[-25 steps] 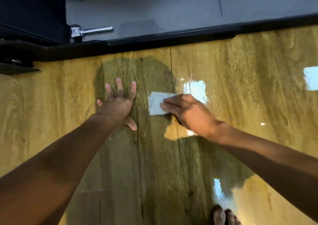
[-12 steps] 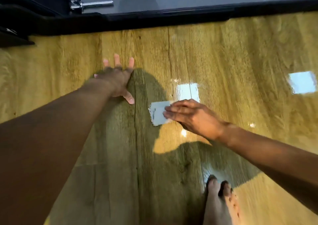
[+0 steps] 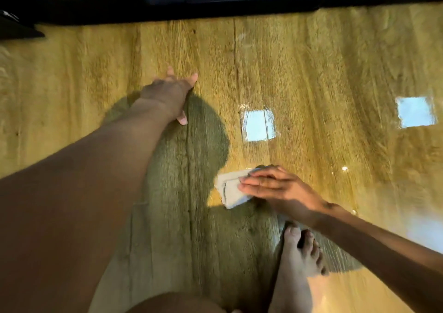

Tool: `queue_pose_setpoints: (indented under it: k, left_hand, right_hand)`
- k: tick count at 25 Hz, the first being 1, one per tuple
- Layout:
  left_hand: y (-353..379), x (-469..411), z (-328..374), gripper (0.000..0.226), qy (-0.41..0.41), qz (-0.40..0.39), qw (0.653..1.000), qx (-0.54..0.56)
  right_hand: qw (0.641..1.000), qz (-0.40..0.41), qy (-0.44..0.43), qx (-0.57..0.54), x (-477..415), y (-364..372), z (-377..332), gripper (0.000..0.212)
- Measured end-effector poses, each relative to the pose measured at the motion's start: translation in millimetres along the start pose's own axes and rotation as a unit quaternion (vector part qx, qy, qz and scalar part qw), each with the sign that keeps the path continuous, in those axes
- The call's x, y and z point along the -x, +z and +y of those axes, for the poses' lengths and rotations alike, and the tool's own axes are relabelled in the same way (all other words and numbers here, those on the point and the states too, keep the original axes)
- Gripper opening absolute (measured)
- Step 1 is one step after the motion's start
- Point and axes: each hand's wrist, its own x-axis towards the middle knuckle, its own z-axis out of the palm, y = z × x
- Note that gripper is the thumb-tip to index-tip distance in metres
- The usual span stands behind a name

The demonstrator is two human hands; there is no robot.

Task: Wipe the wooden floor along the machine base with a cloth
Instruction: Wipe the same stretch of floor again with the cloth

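the small folded pale grey cloth lies on the glossy yellow-brown wooden floor, well short of the long black machine base. the right hand presses it with straight, flat fingers. the left hand, released and spread, braces on the floor nearer the base. to wipe well, i'd use even pressure and overlapping strokes that run right up to the base edge. no readable writing.

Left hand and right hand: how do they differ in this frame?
The left hand rests bare on the floor, nearer the machine base; the right hand presses a folded cloth, nearer the person's foot. The left hand's fingers point toward the base; the right hand's point leftward. Both are open, with straight fingers.
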Motion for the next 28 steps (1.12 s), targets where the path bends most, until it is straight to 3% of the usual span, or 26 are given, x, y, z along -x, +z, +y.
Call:
queue_pose_setpoints:
  k: [2,5,8,10,12,16,18,21,24,28]
  left_hand:
    - [-1.2,-1.6,4.9,0.114,-0.006,-0.018,1.000,0.011]
    - [-4.1,-4.4,27.3,0.118,0.002,-0.033,0.997,0.072]
    - [-3.8,-4.5,52.6,0.130,0.016,-0.072,0.996,0.057]
    - [-0.4,-6.2,58.8,0.136,0.009,-0.080,0.996,0.025]
    - [1.3,-7.3,59.0,0.138,0.010,-0.081,0.997,0.010]
    - [3.4,-5.3,55.7,0.136,0.025,-0.067,0.997,-0.004]
    - [4.7,-3.1,54.9,0.136,0.026,-0.064,0.998,0.003]
    - [5.4,-5.6,53.9,0.135,0.023,-0.073,0.997,0.017]
    - [4.9,-7.3,56.1,0.136,0.024,-0.086,0.996,0.024]
    - [5.5,-7.9,53.6,0.138,0.026,-0.090,0.995,0.038]
  right_hand:
    - [0.993,0.028,0.068,-0.096,-20.4,-3.1,20.6,0.042]
    - [0.974,0.067,0.167,-0.140,-45.8,-5.4,35.9,0.043]
    - [0.982,0.091,0.117,-0.117,-2.1,2.3,1.8,0.042]
    - [0.976,0.077,0.100,-0.176,29.6,8.7,-17.3,0.033]
    - [0.975,0.098,0.084,-0.179,22.9,6.1,1.2,0.040]
    - [0.966,0.075,0.198,-0.152,-50.8,-2.6,77.8,0.050]
    - [0.962,0.085,0.227,-0.130,-57.1,0.0,77.0,0.049]
    - [0.970,0.088,0.169,-0.153,-28.6,7.0,46.4,0.045]
    - [0.980,0.072,0.117,-0.142,-50.8,0.9,91.9,0.037]
    - [0.935,0.091,0.313,-0.142,-133.3,0.4,172.7,0.035]
